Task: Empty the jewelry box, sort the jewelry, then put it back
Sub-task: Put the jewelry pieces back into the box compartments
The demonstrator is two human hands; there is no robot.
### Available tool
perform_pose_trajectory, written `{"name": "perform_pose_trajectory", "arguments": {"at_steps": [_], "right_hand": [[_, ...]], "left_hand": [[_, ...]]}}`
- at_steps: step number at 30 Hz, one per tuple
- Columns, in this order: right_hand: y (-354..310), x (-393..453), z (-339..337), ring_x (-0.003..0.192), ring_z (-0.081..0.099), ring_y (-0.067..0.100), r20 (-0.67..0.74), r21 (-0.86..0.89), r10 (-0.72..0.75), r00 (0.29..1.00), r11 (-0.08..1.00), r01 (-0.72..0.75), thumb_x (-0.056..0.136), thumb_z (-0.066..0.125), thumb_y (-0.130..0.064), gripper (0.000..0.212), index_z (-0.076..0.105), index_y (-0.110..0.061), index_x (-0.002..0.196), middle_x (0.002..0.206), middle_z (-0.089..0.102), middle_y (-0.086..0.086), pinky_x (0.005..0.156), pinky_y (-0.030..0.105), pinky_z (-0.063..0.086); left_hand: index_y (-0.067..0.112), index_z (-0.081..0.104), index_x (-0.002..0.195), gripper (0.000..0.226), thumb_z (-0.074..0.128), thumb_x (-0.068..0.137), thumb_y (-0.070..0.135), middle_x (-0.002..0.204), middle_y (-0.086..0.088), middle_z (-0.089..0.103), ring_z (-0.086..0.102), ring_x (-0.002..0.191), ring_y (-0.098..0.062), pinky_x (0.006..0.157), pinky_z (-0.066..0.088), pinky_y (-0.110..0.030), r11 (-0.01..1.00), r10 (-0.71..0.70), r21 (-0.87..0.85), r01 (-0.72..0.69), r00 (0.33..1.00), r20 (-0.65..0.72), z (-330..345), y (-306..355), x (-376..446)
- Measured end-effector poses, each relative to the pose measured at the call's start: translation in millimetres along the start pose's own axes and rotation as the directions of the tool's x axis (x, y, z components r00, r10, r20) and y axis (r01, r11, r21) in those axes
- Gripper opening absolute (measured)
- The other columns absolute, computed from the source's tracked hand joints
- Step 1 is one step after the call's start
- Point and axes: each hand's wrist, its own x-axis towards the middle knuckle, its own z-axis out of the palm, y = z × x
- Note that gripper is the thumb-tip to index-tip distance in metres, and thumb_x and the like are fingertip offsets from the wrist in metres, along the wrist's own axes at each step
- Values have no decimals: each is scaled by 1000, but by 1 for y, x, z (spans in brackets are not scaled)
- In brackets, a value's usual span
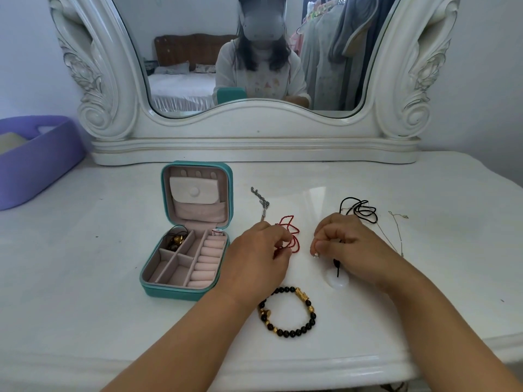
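Observation:
A teal jewelry box [186, 290] lies open on the white dressing table, with a dark gold-beaded piece [175, 241] in its back left compartment. Right of it my left hand [254, 258] pinches a thin red cord [289, 226]. My right hand [348, 244] pinches a small silver piece [315, 254] at its fingertips. A white ring pendant [336, 280] on a black cord [359, 209] lies partly under that hand. A black-and-gold bead bracelet [287, 312] lies in front. A silver chain [261, 202] lies behind the left hand.
A thin silver chain [397, 230] lies at the right. A purple basket [36, 159] stands at the far left. The carved white mirror frame [254, 142] rises along the back of the table [85, 278]. The table's front edge curves close below my forearms.

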Motion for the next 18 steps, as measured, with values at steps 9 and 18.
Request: {"name": "perform_pose_trajectory", "arguments": {"at_steps": [9,18], "right_hand": [[-2,-3,9,105,33,7,-39,-263,-93,995,961,79,78,64,-25,17,58,-37,67,97,49,-10,76,19,11],[5,-1,0,100,40,7,-191,-231,-28,981,973,-17,86,56,-13,18,63,-30,89,93,53,-15,93,28,20]], "left_hand": [[22,68,98,18,56,87,14,93,6,60,57,79,-11,79,49,-27,990,-44,-138,33,996,-80,1,-4,2],[12,58,118,35,45,89,-1,118,-5,55,51,110,-16,89,38,-17,1000,-4,-16,3,994,-108,-4,-14,-1]]}}
